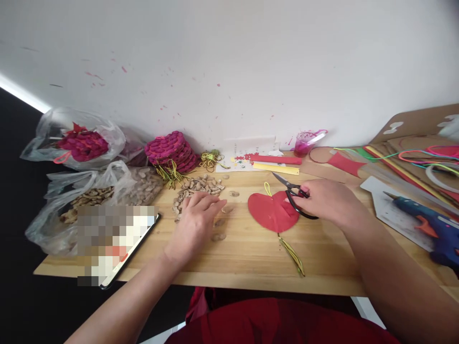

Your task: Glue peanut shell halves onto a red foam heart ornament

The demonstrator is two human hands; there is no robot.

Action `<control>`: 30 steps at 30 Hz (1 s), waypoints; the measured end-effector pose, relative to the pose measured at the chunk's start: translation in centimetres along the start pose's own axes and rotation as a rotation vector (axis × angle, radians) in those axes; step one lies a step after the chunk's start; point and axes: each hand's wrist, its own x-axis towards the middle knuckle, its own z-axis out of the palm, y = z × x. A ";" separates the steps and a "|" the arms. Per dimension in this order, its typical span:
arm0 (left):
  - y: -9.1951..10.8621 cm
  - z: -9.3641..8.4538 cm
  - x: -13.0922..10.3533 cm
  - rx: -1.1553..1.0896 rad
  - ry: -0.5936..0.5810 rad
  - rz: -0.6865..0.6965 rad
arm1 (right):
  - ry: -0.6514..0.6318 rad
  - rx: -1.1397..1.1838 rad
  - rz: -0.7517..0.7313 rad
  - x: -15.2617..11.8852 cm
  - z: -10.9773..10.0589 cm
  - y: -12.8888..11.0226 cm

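Observation:
My right hand (322, 200) is closed round the black handles of a pair of scissors (283, 180), blades pointing up and left. Under and beside the scissors lies a red paper piece (267, 212), rounded and notched at the top like a heart. A yellow cord loop (267, 188) sticks out above it, and a green-yellow tassel (293, 258) trails below. My left hand (197, 220) hovers low over a heap of beige nut shells (201, 184), fingers loosely bent and apart. A few loose shells (218, 237) lie just right of it; its fingertips partly hide others.
At the left are a phone (132, 253) and plastic bags (96, 181) of shells. A stack of magenta shell-covered pieces (170, 148) stands behind. Red and yellow strips (276, 168) and a stained cup (304, 143) lie along the wall. A blue glue gun (426, 220) rests right.

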 end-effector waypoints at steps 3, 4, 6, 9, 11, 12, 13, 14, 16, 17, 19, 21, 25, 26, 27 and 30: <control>-0.2 1.3 2.9 -0.028 -0.047 0.068 | -0.034 -0.036 0.084 0.2 0.1 1.6; -0.4 1.8 3.9 -0.029 -0.059 0.074 | -0.042 -0.040 0.102 0.2 0.0 2.1; -0.8 2.8 5.5 -0.023 -0.083 0.060 | -0.063 -0.042 0.124 0.1 -0.2 2.6; -1.3 3.9 6.9 -0.047 -0.128 0.022 | -0.092 -0.029 0.141 -0.2 -0.8 2.9; -1.4 4.1 7.1 -0.082 -0.143 0.017 | -0.100 -0.013 0.142 -0.4 -1.2 3.0; -1.4 4.1 7.0 -0.095 -0.142 0.019 | -0.099 -0.008 0.136 -0.4 -1.3 2.9; -1.3 4.0 6.9 -0.104 -0.142 0.022 | -0.078 -0.002 0.127 -0.5 -1.4 2.9; -1.2 3.9 6.7 -0.109 -0.141 0.024 | -0.034 0.008 0.115 -0.5 -1.3 2.7; -0.9 3.7 6.4 -0.110 -0.147 0.017 | 0.111 0.062 0.064 -0.6 -1.0 2.1; -0.8 3.7 6.3 -0.109 -0.151 0.015 | 0.182 0.115 0.017 -0.7 -0.8 1.6; -0.6 3.6 6.2 -0.104 -0.160 0.018 | 0.239 0.232 -0.141 -0.9 -0.1 0.4; -0.7 3.7 5.9 -0.100 -0.160 0.029 | 0.182 0.287 -0.354 -1.2 0.6 -0.9; -1.4 3.7 4.4 -0.073 -0.047 0.023 | 0.093 0.281 -0.570 -1.3 1.7 -2.3; -1.6 3.7 3.9 -0.057 -0.012 0.006 | 0.086 0.282 -0.580 -1.3 1.9 -2.3; -1.6 3.7 3.4 -0.045 0.013 -0.009 | 0.084 0.285 -0.582 -1.2 1.9 -2.3; -1.4 3.5 2.4 -0.042 0.003 -0.011 | 0.079 0.289 -0.576 -1.1 1.9 -2.0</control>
